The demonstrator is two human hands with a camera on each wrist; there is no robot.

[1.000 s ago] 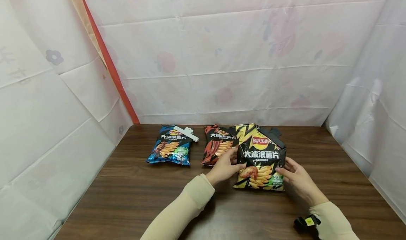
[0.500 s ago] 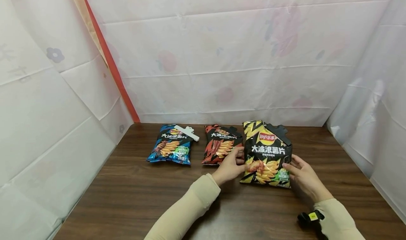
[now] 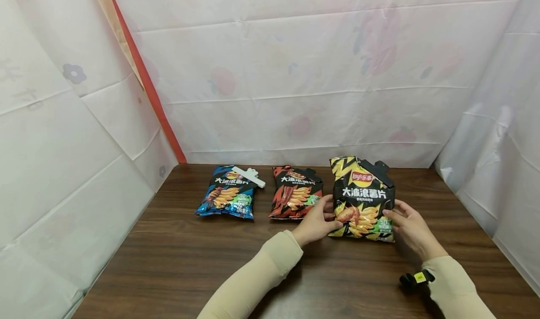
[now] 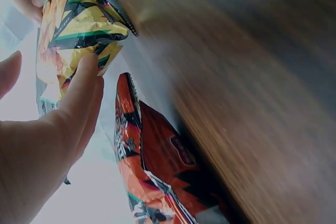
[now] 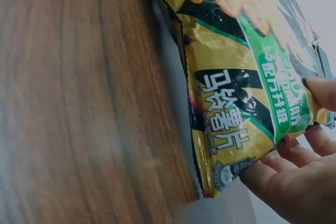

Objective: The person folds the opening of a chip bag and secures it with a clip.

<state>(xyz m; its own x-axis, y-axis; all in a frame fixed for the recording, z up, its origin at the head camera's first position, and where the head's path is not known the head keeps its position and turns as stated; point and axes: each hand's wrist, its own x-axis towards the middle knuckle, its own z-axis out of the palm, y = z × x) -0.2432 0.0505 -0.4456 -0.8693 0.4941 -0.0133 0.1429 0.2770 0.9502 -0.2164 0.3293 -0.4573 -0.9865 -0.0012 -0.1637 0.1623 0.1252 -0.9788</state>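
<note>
Both hands grip a yellow and black bag of potato chips (image 3: pixel 363 202) by its sides, at the right of the table in the head view. My left hand (image 3: pixel 315 220) has its thumb on the bag's front at the left edge, fingers behind. My right hand (image 3: pixel 415 227) pinches the opposite edge, thumb in front. A black clip (image 3: pixel 378 173) bites the bag's top right corner. The bag's lower edge hangs close over the table in the right wrist view. Just left of it lies a red and black chip bag (image 3: pixel 291 202) with a black clip (image 3: pixel 311 174).
Farther left on the wooden table (image 3: pixel 202 253) lies a blue chip bag (image 3: pixel 225 197) with a white clip (image 3: pixel 248 176) on its top right corner. White patterned cloth (image 3: pixel 295 75) hangs behind the table and along both sides. A black strap (image 3: pixel 415 279) circles the right wrist.
Both hands have moved right and a little toward the back with the yellow and black bag, away from the red one. The red and blue bags stay where they were.
</note>
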